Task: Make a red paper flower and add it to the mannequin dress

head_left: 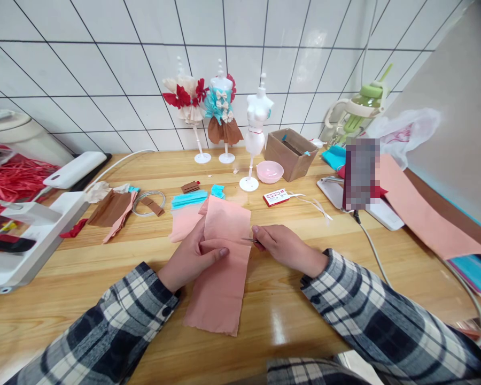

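Pinched in my left hand [196,254] is a long strip of salmon-pink crepe paper [220,299], with the thumb lying on top of it. A slit or fold line runs across the strip beside that thumb. My right hand [282,246] is closed round small scissors [251,240]. Their thin metal blades reach into the strip's right edge along this line, while most of the handles are hidden by the fingers. Behind the strip lie another pink paper piece [184,222] and folded turquoise paper [189,199].
A bare white mini mannequin [255,144] stands beyond my hands, near two dressed ones [192,107] [224,115]. A pink bowl [270,171] and cardboard box [291,155] are beside it. A phone on a stand [361,174] is at right, a power strip [44,235] at left.
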